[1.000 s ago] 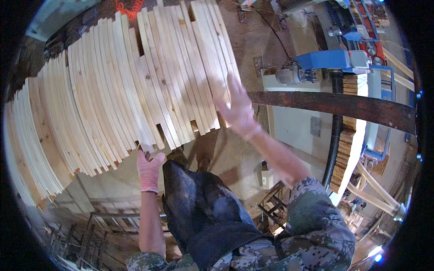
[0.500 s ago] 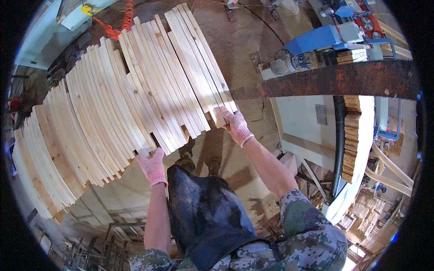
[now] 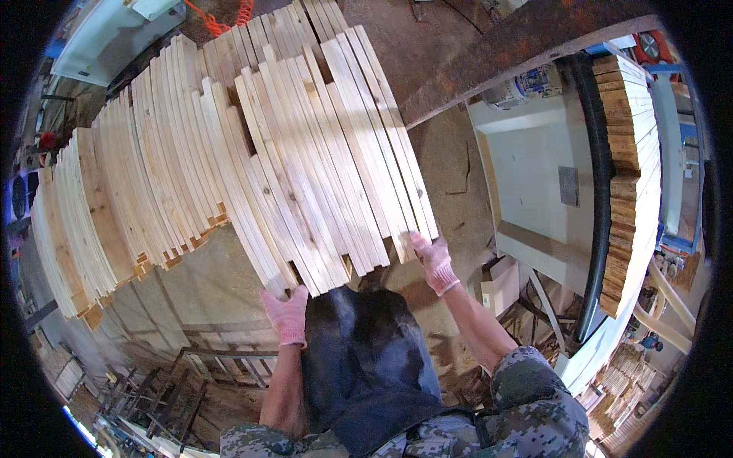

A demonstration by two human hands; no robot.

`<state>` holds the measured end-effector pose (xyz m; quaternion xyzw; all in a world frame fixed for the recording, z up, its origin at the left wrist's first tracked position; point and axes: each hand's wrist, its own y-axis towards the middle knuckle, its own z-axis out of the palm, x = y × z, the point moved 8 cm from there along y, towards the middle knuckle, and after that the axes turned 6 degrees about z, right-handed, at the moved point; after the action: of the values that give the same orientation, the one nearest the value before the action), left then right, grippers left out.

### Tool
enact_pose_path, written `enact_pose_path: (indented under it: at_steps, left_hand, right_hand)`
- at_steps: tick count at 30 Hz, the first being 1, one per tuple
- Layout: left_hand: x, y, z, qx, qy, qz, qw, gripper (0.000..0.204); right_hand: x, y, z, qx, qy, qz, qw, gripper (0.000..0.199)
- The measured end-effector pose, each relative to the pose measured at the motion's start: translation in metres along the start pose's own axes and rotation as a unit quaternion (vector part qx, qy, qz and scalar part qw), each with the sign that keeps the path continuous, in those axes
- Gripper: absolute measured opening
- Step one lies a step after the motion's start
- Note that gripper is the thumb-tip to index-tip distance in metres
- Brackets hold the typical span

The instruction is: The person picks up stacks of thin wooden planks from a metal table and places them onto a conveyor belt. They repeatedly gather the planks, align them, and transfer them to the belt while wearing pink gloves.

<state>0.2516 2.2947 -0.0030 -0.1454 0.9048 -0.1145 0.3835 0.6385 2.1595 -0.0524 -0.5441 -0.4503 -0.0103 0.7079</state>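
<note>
A batch of pale wooden strips (image 3: 324,175), lying side by side, sticks out toward me from a longer row of the same strips (image 3: 134,187). My left hand (image 3: 285,314), in a pink glove, is closed on the batch's near left corner, its fingers partly hidden under the wood. At the near right corner my right hand (image 3: 434,263), gloved alike, grips the outer strips with the thumb on top. The strip ends are uneven, with small gaps between some. What bears the strips underneath is hidden.
A rusty beam (image 3: 527,49) crosses at the upper right. Beyond my right arm is a pale machine panel (image 3: 538,175) with a black edge, beside a row of stacked wood (image 3: 617,206). A cardboard box (image 3: 500,286) sits below it; a metal frame (image 3: 229,355) stands at lower left.
Both hands have drawn the batch of wooden strips toward my body, so it now juts out from the row. The view has also shifted, with the beam now slanting.
</note>
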Motion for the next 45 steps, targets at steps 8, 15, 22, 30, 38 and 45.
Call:
enact_pose_path:
  at_steps: [8, 15, 22, 30, 38, 45]
  left_hand:
    - [-0.014, 0.096, 0.008, 0.267, -0.257, -0.157, 0.915, 0.089]
    - [-0.011, 0.151, 0.046, 0.205, -0.395, -0.195, 0.874, 0.085]
    - [0.017, 0.092, 0.031, 0.226, -0.425, -0.256, 0.838, 0.058]
    - [0.072, -0.054, -0.017, 0.266, -0.445, -0.311, 0.797, 0.050]
    - [0.258, -0.146, -0.071, 0.140, -0.584, -0.333, 0.727, 0.018]
    - [0.133, -0.149, -0.139, 0.198, -0.427, -0.197, 0.860, 0.027]
  right_hand:
    - [0.067, 0.049, -0.001, 0.162, -0.115, 0.073, 0.977, 0.082]
    - [0.125, 0.130, 0.082, 0.215, -0.158, 0.003, 0.964, 0.094]
    - [0.099, 0.080, 0.062, 0.229, -0.128, 0.067, 0.963, 0.080]
    - [0.045, -0.026, -0.015, 0.226, -0.066, 0.129, 0.963, 0.074]
    - [-0.002, -0.114, -0.077, 0.280, -0.002, 0.116, 0.953, 0.080]
    - [0.011, -0.182, -0.075, 0.274, -0.074, -0.037, 0.958, 0.067]
